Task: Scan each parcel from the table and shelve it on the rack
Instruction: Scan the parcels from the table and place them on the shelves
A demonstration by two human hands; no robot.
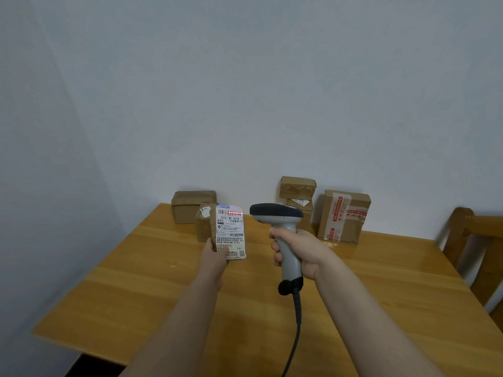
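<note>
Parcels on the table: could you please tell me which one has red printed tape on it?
The largest box, farthest right: strips of red-printed tape cross its front, and none of the rest has that.

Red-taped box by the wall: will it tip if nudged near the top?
Probably. The red-taped box stands upright on a narrow side on the table, so a high push could topple it. Its cardboard looks stiff and taped shut, so it should keep its shape when gripped.

Left hand (215,257) grips labelled parcel (230,231); right hand (299,251) holds scanner (280,229), red line on barcode, above tabletop (163,281).
</note>
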